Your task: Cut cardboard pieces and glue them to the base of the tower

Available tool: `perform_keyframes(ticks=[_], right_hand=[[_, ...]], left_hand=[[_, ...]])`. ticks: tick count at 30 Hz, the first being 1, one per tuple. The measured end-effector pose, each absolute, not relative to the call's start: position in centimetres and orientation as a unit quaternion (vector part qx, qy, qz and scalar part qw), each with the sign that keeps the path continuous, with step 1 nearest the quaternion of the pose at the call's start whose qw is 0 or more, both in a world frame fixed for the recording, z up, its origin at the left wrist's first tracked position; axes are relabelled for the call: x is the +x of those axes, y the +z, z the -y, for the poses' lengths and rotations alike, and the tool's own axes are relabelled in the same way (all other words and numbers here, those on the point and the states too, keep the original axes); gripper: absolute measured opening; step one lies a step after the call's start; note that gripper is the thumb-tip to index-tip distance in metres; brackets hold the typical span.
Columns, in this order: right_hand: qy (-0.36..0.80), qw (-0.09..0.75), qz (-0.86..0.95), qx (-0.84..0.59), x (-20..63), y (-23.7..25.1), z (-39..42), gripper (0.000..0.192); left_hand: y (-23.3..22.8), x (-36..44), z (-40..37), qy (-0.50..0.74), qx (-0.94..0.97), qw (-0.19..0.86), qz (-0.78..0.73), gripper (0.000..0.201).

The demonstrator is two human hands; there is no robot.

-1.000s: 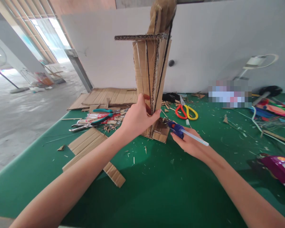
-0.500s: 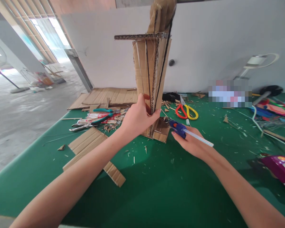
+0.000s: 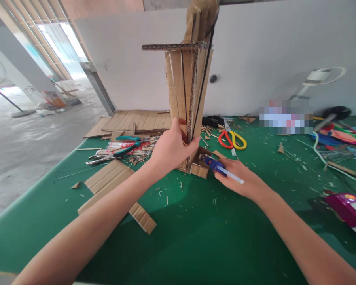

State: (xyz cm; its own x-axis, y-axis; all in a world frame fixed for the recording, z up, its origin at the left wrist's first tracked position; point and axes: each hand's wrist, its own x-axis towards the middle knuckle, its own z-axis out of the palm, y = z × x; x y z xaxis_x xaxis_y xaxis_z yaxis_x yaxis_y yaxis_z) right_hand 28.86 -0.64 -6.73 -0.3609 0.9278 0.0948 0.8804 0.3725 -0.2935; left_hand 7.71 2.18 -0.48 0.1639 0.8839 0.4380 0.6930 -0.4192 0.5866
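A tall cardboard model (image 3: 175, 83) stands upright on the green table, with a strip jutting out to the left near its top and dark lines running down its front. My left hand (image 3: 173, 146) is closed around its lower part, the thumb lying across the front. In my right hand (image 3: 237, 176) is a blue glue gun (image 3: 216, 165), a translucent glue stick poking out of its rear. The gun's nozzle points at the small cardboard box-like base (image 3: 199, 171) at the model's right foot. Whether the tip touches the cardboard cannot be made out.
Teal-handled pliers (image 3: 127, 148) lie left among sticks and scraps. Cut cardboard pieces (image 3: 112, 178) rest in front of them. Scissors (image 3: 233, 138) with red and yellow handles lie behind my right hand. A purple object (image 3: 348, 209) sits at the right, below coloured clutter (image 3: 341, 138).
My right hand has moved the glue gun slightly left and down, its nozzle now over the small base. My left hand keeps its hold on the cardboard model.
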Motion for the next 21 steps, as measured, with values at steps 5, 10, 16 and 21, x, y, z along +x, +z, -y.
perform_keyframes(ticks=[5, 10, 16, 21], right_hand=[[0.098, 0.102, 0.833, -0.535, 29.0, -6.4, 0.9, 0.026], [0.099, 0.096, 0.821, -0.554, 29.3, -6.1, 1.4, 0.025], [0.112, 0.061, 0.812, -0.569, 29.5, -5.3, 1.6, 0.032], [0.111, 0.041, 0.811, -0.573, 29.6, -4.7, 1.8, 0.029]], left_hand=[[-0.5, 7.7, -2.2, 0.379, 0.751, 0.128, -0.525, 0.04], [-0.6, 7.6, -2.2, 0.376, 0.751, 0.128, -0.528, 0.039], [-0.7, 7.5, -2.4, 0.38, 0.752, 0.114, -0.527, 0.039], [-0.8, 7.5, -2.5, 0.38, 0.752, 0.115, -0.526, 0.04]])
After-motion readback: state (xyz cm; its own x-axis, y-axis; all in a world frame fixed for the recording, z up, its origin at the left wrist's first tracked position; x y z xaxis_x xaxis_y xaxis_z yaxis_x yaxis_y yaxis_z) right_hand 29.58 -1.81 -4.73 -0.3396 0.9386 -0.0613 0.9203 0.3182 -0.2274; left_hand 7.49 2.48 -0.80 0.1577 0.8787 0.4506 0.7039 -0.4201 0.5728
